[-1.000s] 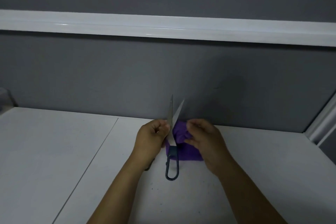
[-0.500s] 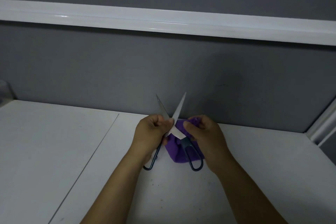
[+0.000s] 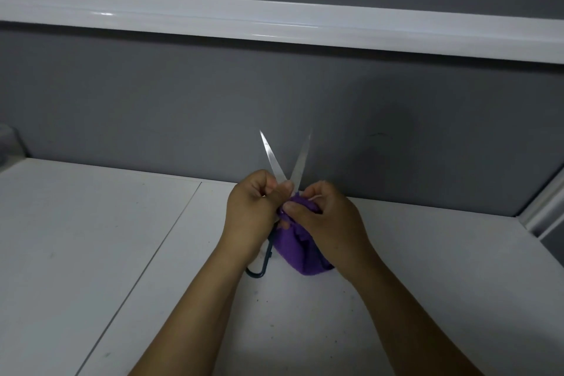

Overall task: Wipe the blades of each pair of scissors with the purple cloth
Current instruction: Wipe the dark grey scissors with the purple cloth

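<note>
Two bare forearms reach in from the near edge over a white bench (image 3: 91,238), which has a thin seam running from near left towards the far middle. At the middle of the bench, a dark handle loop of the scissors (image 3: 272,159) pokes out below the left wrist, close to or on the surface. Just right of it hangs the purple cloth (image 3: 302,253), bunched into a lump whose lower end is at the bench.

The left hand (image 3: 250,217) has its fingers (image 3: 268,185) curled tight round the scissors at about the pivot, holding them with the points up. The right hand (image 3: 329,223), touching the left, has its fingers (image 3: 308,192) and thumb closed in a pinch on the top of the cloth, pressed against the base of the blades.

Beyond the hands the two bright blades stand spread in a V. Behind them is a grey wall (image 3: 152,116), with a white rail (image 3: 274,25) running across it higher up.
</note>
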